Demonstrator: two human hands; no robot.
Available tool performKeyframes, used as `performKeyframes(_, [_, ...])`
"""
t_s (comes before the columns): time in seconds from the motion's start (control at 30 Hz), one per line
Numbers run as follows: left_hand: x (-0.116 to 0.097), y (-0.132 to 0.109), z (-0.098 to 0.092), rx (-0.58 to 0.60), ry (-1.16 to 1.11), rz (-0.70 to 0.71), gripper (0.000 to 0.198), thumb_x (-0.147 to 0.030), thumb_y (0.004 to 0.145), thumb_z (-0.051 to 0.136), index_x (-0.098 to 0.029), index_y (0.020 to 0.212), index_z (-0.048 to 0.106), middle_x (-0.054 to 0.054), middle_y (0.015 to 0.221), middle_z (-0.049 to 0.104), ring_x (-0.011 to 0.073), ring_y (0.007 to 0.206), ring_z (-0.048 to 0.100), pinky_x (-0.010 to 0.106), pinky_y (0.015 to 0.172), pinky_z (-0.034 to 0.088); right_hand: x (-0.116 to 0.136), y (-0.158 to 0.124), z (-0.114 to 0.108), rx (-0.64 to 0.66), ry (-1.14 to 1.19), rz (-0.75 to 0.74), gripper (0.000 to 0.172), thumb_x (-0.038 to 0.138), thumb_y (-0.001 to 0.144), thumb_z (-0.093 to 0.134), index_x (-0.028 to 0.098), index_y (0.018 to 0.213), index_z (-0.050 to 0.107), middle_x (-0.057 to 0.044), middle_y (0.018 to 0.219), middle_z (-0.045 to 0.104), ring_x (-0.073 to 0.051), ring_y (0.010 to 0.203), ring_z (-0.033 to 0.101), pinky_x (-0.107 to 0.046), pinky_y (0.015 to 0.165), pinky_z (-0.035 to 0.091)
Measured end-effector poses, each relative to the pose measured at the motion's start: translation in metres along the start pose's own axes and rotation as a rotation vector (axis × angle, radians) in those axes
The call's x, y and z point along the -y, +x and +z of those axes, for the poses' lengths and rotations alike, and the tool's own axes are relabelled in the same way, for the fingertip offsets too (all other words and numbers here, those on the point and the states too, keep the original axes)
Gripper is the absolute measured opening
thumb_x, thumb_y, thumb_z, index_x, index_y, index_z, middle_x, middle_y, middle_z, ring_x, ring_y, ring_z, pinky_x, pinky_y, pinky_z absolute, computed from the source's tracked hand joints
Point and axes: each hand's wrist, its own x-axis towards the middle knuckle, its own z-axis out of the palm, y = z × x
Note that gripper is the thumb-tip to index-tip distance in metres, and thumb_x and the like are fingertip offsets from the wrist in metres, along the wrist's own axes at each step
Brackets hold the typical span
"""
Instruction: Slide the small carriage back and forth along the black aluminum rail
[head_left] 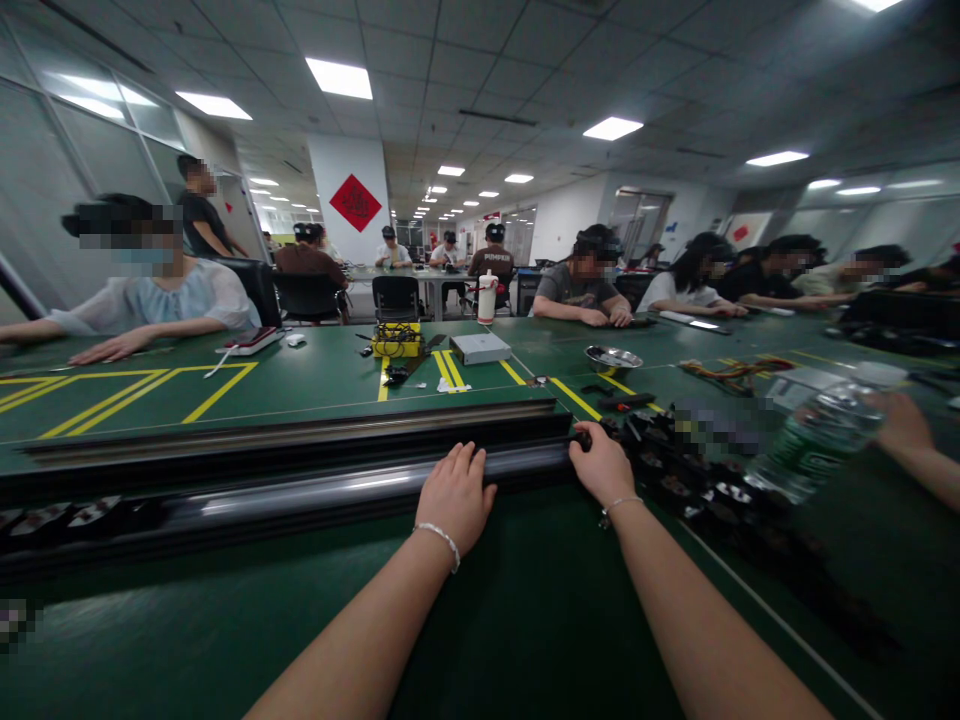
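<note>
A long, glossy black rail (300,495) lies across the table in front of me, with shiny metal pieces (96,513) showing at its left part. My left hand (457,495) rests on top of the rail near its right end, fingers stretched out and lying flat. At the right end, my right hand (604,465) is closed, thumb and fingers pinching a small black end piece (582,440). Most of that piece is covered by my fingers. Just behind, a second long dark rail (300,432) lies parallel to the first.
Dark parts with metal bits (720,490) lie in a heap to my right. Beside them, another person's hand (904,430) is at a water bottle (825,440). Farther back are a metal bowl (613,357), a grey box (480,348) and a yellow bin (397,342) with cables.
</note>
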Motion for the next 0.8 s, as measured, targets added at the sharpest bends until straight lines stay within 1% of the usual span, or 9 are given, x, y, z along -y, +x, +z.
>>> performKeyframes(0.3, [0.0002,0.0003,0.0001,0.005,0.008,0.002,0.046,-0.037,0.081,0.041,-0.016,0.122,0.042,0.009,0.129,0.044,0.0226,0.121,0.036,0.036,0.099,0.03,-0.0001,0.0009,0.0008,0.004,0.019,0.017,0.033,0.029,0.074,0.045,0.028,0.106,0.052,-0.004,0.093,0.06,-0.022,0.087,0.055,-0.032,0.071,0.041])
performKeyframes(0.67, [0.0009,0.0002,0.0016,-0.01,0.007,0.007,0.045,-0.036,0.081,0.041,-0.016,0.122,0.043,0.009,0.129,0.044,0.0222,0.12,0.036,0.036,0.099,0.031,-0.0036,0.0028,0.0042,-0.016,0.04,0.01,0.034,0.028,0.073,0.046,0.026,0.106,0.053,-0.004,0.091,0.061,-0.021,0.086,0.055,-0.03,0.071,0.041])
performKeyframes(0.8, [0.001,0.0002,0.0019,-0.008,0.004,0.005,0.046,-0.037,0.081,0.041,-0.017,0.122,0.042,0.009,0.129,0.044,0.0223,0.121,0.035,0.037,0.099,0.031,-0.0068,0.0028,0.0064,-0.058,0.073,-0.022,0.036,0.028,0.072,0.047,0.023,0.107,0.052,-0.005,0.097,0.06,-0.021,0.09,0.054,-0.031,0.075,0.041])
